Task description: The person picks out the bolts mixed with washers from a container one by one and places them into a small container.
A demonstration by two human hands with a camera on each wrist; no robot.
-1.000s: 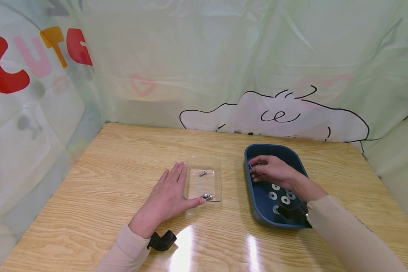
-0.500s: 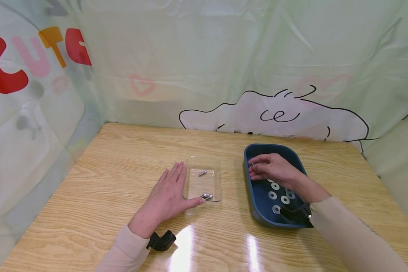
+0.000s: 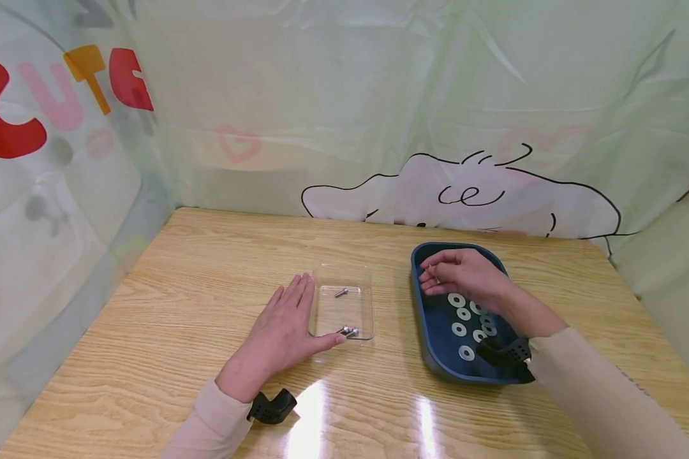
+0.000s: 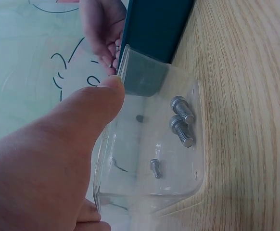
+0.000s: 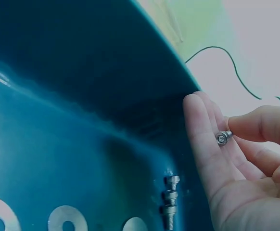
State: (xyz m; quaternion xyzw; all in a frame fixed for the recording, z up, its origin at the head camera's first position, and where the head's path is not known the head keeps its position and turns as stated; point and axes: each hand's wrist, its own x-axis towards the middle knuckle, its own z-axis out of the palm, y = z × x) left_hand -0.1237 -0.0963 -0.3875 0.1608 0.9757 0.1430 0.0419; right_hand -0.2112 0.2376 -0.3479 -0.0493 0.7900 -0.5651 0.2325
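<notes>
My left hand (image 3: pixel 282 328) lies with straight fingers along the left side of a small clear plastic box (image 3: pixel 372 306), its thumb at the near rim. Inside the box are two larger socket-head bolts (image 4: pixel 181 126) and one smaller bolt (image 4: pixel 155 168). Over the far left part of a dark blue bin (image 3: pixel 443 347), my right hand (image 3: pixel 471 277) pinches a small bolt (image 5: pixel 222 138) between thumb and fingers, its socket head facing the wrist camera. Below that hand, several more bolts (image 5: pixel 171 202) line up against the bin wall, beside flat washers (image 5: pixel 68 220).
More washers (image 3: pixel 459 329) are scattered over the bin floor. Both containers stand on a wooden table (image 3: pixel 235 255), with a strip of tabletop between them. A printed curtain (image 3: pixel 344 95) hangs behind the table's far edge and along both sides.
My right hand has risen a little and drawn toward the far end of the bin with the bolt between its fingers. My left hand has stayed at the clear box.
</notes>
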